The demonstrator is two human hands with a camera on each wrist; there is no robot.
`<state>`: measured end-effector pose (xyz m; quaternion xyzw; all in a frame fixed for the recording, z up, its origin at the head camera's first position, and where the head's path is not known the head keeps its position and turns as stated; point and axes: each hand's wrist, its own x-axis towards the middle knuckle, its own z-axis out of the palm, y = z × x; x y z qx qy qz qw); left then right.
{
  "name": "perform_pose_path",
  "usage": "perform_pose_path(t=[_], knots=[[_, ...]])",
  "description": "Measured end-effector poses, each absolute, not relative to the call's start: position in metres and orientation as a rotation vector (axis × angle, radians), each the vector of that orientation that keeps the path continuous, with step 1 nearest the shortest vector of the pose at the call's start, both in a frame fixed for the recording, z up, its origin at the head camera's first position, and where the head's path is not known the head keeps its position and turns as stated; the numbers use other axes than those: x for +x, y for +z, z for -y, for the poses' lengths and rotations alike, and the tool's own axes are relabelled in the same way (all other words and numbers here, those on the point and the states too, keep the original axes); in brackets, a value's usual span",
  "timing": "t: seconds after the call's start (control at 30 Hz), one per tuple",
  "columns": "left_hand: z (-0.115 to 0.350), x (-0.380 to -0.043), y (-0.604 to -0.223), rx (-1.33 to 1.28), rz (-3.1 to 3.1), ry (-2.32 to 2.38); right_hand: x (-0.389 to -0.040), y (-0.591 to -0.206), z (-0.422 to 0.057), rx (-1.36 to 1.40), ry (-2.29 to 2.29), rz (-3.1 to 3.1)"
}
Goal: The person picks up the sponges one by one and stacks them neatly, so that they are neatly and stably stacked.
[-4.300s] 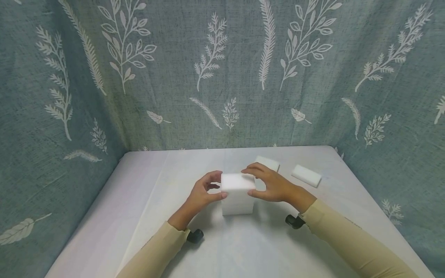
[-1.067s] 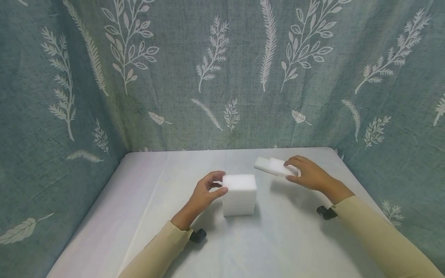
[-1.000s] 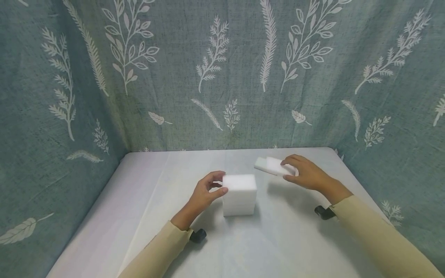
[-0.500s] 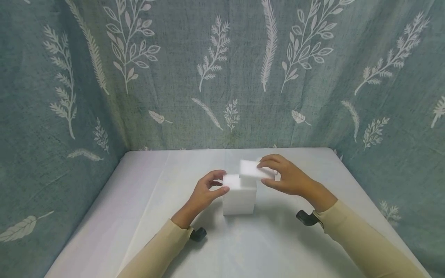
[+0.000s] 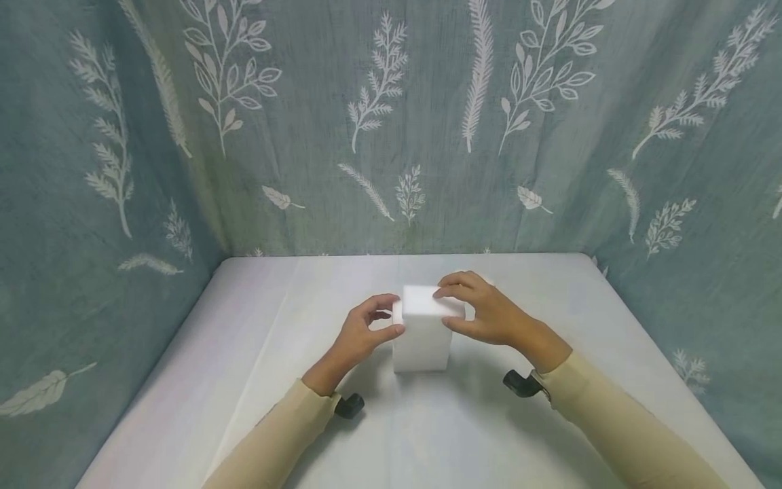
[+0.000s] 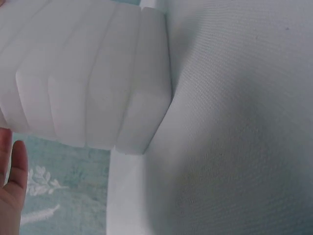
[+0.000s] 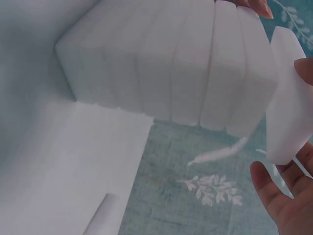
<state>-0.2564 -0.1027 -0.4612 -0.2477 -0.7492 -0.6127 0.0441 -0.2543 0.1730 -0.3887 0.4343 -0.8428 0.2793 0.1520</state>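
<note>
Several white sponge blocks lie flat in a stack at the middle of the table. My left hand holds the stack's upper left side, thumb at the near corner and fingers at the far one. My right hand pinches one more white sponge by its right end, thumb in front and fingers behind. This sponge is over the stack's top, shifted a little to the right. In the right wrist view a narrow, tilted gap separates the held sponge from the stack.
Another white sponge lies on the white table, partly cut off in the right wrist view and mostly hidden behind my right hand in the head view. A green leaf-patterned curtain closes off the back and sides.
My right hand has carried the sponge from the table's right side leftward to above the stack. Earlier it rested at the stack without this sponge. My left hand has stayed at the stack.
</note>
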Motion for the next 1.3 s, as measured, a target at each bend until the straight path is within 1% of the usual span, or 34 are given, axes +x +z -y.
perform_pose_path(t=[0.33, 0.57, 0.8, 1.3], knots=[[0.105, -0.257, -0.456, -0.737, 2.313, -1.849, -0.257, -0.388, -0.164, 1.246, 0.819, 2.446], [0.108, -0.258, -0.456, -0.785, 2.34, -1.812, -0.26, -0.393, -0.161, 1.259, 0.818, 2.436], [0.109, -0.242, -0.431, -0.83, 2.303, -1.83, -0.263, -0.396, -0.157, 1.294, 0.835, 2.385], [0.106, -0.241, -0.433, -0.794, 2.339, -1.826, -0.263, -0.399, -0.16, 1.31, 0.799, 2.4]])
